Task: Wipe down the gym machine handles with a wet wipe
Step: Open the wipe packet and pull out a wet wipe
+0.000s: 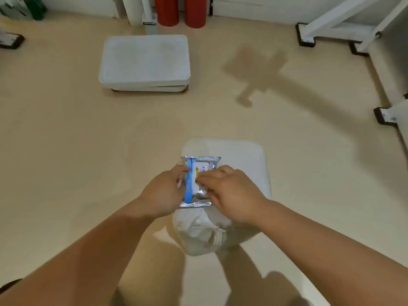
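A silver pack of wet wipes (pixel 199 164) with a blue stripe lies on a white padded seat (pixel 245 160) just in front of me. My left hand (pixel 164 191) grips the pack's left edge, fingers curled round it. My right hand (pixel 227 191) lies over the pack's top, its fingertips pinching at the label flap in the middle. The right half of the pack is hidden under that hand. No machine handle shows in view.
A second white padded platform (pixel 144 62) sits on the beige floor further ahead. Two red cylinders (pixel 181 11) stand at the back wall. White machine frame legs with black feet (pixel 305 37) run along the right side.
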